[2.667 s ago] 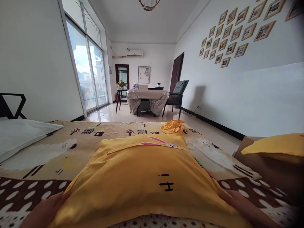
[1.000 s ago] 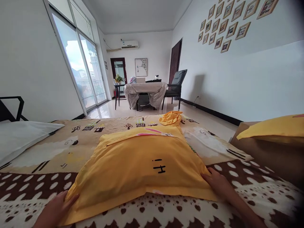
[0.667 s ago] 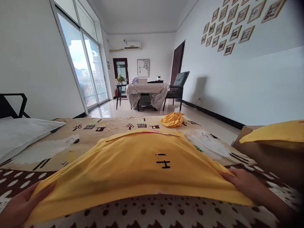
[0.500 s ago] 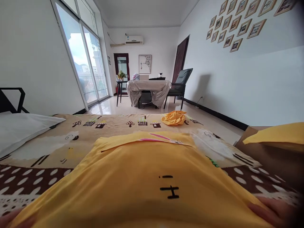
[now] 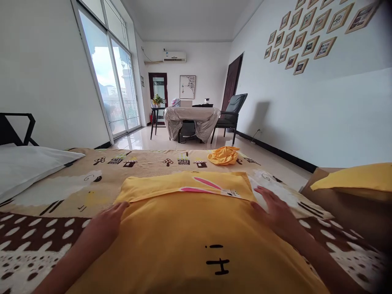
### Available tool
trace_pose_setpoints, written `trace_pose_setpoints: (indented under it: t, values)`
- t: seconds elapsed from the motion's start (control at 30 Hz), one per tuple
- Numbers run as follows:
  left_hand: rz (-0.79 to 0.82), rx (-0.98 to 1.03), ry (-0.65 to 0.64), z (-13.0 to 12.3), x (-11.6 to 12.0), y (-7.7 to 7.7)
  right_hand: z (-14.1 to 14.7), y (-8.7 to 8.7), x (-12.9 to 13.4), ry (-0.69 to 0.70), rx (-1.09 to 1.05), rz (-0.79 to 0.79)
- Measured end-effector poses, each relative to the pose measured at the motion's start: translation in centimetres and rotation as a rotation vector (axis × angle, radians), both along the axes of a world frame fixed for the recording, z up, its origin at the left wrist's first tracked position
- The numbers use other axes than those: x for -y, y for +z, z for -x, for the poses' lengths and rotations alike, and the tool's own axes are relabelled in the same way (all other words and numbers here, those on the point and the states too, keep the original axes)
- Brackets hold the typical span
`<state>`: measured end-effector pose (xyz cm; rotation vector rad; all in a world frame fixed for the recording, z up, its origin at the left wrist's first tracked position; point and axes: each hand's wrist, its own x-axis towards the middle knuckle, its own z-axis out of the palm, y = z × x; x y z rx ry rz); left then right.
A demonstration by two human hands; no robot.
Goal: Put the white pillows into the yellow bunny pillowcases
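A yellow pillow in its case (image 5: pixel 183 228) lies in front of me, printed with "Hi" and a rabbit with pink ears. At its far end runs a flap with a folded edge (image 5: pixel 159 198). My left hand (image 5: pixel 107 226) reaches along the left side, its fingertips touching the fabric by the flap's left corner; the fingers are stretched out close together, and its thumb is hard to make out. On the right side, my right hand (image 5: pixel 274 210) is open, thumb against the case near the flap's right corner and fingers held apart from it.
A patterned bedspread (image 5: pixel 70 192) lies under the pillow. A crumpled yellow cloth (image 5: pixel 224 156) is at the bed's far edge. To the left is a white pillow (image 5: pixel 30 165); at right, another yellow pillow (image 5: pixel 358 177) rests on a cardboard box (image 5: pixel 330 196). Beyond stand a covered table (image 5: pixel 192 112) and chair (image 5: pixel 231 114).
Both my hands have moved forward from the pillow's near corners, along its sides, to the flap's ends. The view has tilted down slightly.
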<state>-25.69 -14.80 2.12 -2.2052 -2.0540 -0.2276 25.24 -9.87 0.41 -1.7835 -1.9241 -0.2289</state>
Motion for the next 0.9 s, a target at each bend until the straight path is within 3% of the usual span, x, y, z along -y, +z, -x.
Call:
trace_pose_setpoints:
  t: [0.1,0.17,0.27,0.37,0.53,0.6,0.7,0.9]
  values:
    - [0.071,-0.034,-0.174,-7.8,-5.4,4.0,7.7,3.6,-3.6,0.239,0.038,0.112]
    - [0.092,-0.052,-0.216,-12.2,-9.2,6.1,11.9,5.6,-6.4,0.385,0.1,0.187]
    - [0.104,-0.049,-0.254,-16.8,-14.6,7.2,16.3,6.8,-10.8,0.442,0.175,0.238]
    - [0.091,-0.01,-0.279,-19.2,-18.0,4.6,18.2,4.5,-13.9,0.406,0.185,0.284]
    - [0.107,0.084,-0.289,-19.9,-19.3,-4.1,17.4,-3.0,-15.5,0.339,0.116,0.343]
    - [0.098,0.129,-0.278,-19.8,-19.5,-6.3,17.0,-4.6,-15.8,0.342,0.084,0.347]
    - [0.114,0.186,-0.254,-19.6,-20.4,-7.4,16.8,-5.2,-16.3,0.349,0.056,0.362]
    - [0.195,0.239,-0.144,-17.3,-21.1,-6.5,15.6,-4.4,-16.9,0.272,0.056,0.365]
